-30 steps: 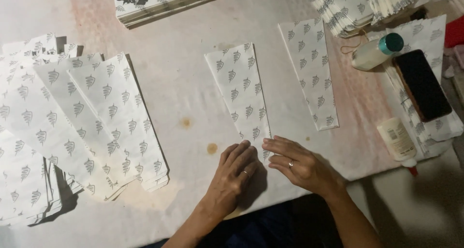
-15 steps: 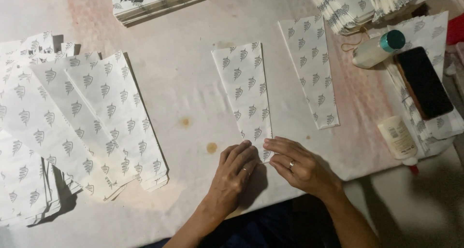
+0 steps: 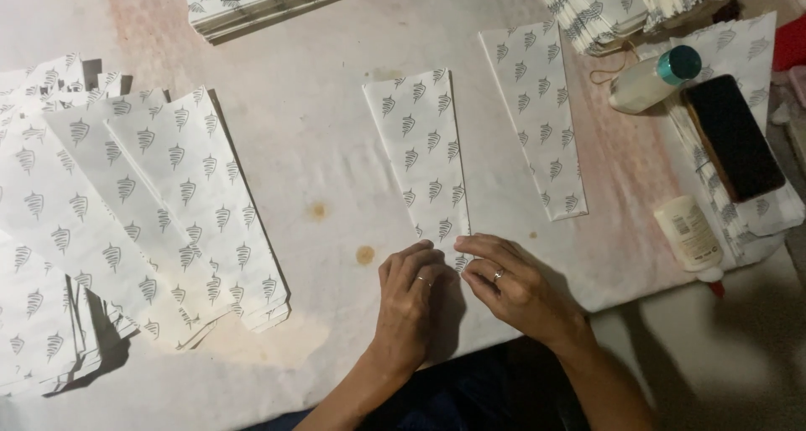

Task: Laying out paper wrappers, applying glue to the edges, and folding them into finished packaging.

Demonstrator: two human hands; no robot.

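Left hand (image 3: 409, 301) and right hand (image 3: 514, 287), fingers together and flat, press the near end of a long, narrow printed paper bag (image 3: 422, 158) lying mid-table (image 3: 319, 146).

Dim warm light; soft shadows; sharp.

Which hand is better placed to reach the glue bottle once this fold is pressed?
Right, probably. The right hand rests on the near end of the paper bag, on the side where the glue bottle lies. The left hand would have to cross over it.
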